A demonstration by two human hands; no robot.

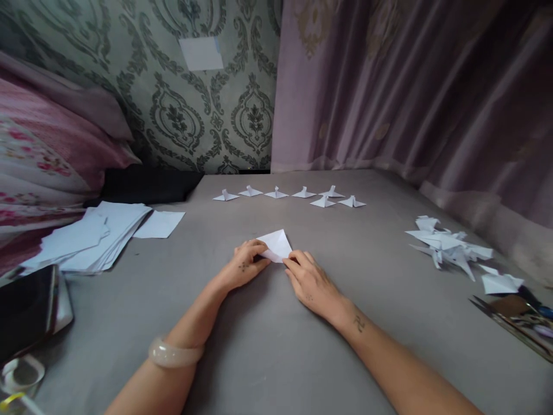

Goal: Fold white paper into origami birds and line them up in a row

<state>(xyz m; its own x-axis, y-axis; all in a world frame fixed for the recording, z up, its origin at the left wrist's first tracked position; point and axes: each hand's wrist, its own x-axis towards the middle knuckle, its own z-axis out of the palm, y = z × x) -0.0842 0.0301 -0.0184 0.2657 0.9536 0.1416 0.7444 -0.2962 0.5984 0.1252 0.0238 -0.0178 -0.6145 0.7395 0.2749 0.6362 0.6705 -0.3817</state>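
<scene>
A small folded sheet of white paper (pixel 277 244) lies on the grey table in front of me, one corner pointing away. At its left side my left hand (pixel 247 265) grips the edge between thumb and bent fingers. My right hand (pixel 311 280) has its fingertips pinched on the paper's lower right corner. The fingers cover part of both edges. Beyond the hands stand several small folded paper figures (pixel 276 193), spread in a loose row.
A stack of white paper (pixel 103 236) lies at the left, with a phone (pixel 28 311) and a roll of tape (pixel 22 373) nearer me. To the right are a pile of folded paper figures (pixel 451 245) and a tray of tools (pixel 518 323). Curtain (pixel 367 86) and wall stand behind.
</scene>
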